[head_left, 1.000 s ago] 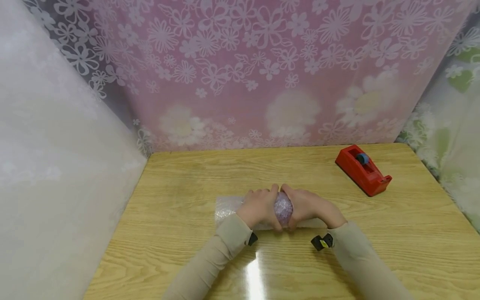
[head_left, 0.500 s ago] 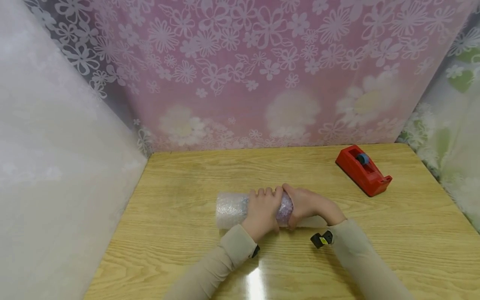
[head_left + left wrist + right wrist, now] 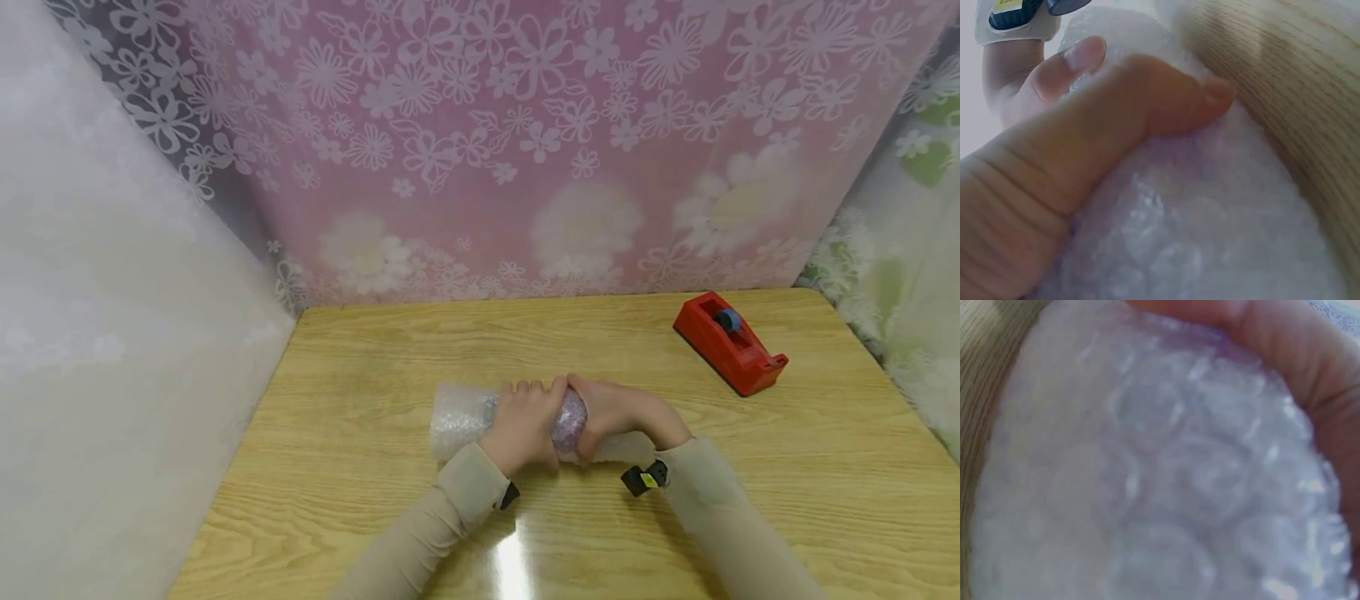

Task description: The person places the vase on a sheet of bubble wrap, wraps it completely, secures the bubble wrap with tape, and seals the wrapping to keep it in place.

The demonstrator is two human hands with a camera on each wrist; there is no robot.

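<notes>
A roll of bubble wrap (image 3: pixel 459 419) lies crosswise on the wooden table, wound around something purple (image 3: pixel 570 421) that shows through between my hands. My left hand (image 3: pixel 523 422) grips the roll from above, fingers over its far side and thumb along the near side. Close beside it, my right hand (image 3: pixel 617 414) grips the roll's right part. In the left wrist view the left thumb (image 3: pixel 1166 97) presses on the bubble wrap (image 3: pixel 1210 212), with the right thumb (image 3: pixel 1085 55) behind it. The bubble wrap (image 3: pixel 1166 469) fills the right wrist view, its bubbles large and blurred.
A red tape dispenser (image 3: pixel 729 343) with a blue-cored roll stands at the table's back right. Flowered pink cloth (image 3: pixel 480 167) hangs behind the wooden table (image 3: pixel 360 467), and a pale curtain (image 3: pixel 127 333) borders it on the left. Light reflects near the front.
My left hand has shifted slightly right and turned upright on the roll, showing more bubble wrap at its left end. The right hand keeps its hold in nearly the same spot.
</notes>
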